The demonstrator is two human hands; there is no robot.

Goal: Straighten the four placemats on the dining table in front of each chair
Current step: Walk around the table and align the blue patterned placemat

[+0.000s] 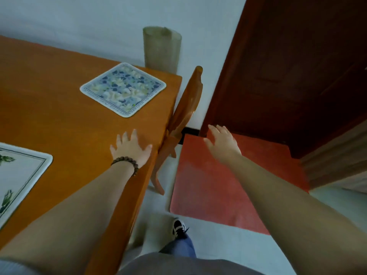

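Note:
A square placemat with a blue and cream flower pattern [123,89] lies askew, corner-on, near the far right corner of the orange wooden dining table [49,108]. A second white placemat with green plant prints [17,175] shows partly at the left edge. My left hand [131,148], with a bead bracelet at the wrist, hovers open over the table's right edge, a short way below the flowered mat. My right hand [222,142] is open in the air beyond the table, over the floor. Neither hand holds anything.
An orange wooden chair [184,116] is pushed in at the table's right side. A rolled greenish mat [161,49] stands against the white wall behind the table. A red floor mat [224,181] lies before a dark brown door [297,66]. My foot [178,228] is on the pale floor.

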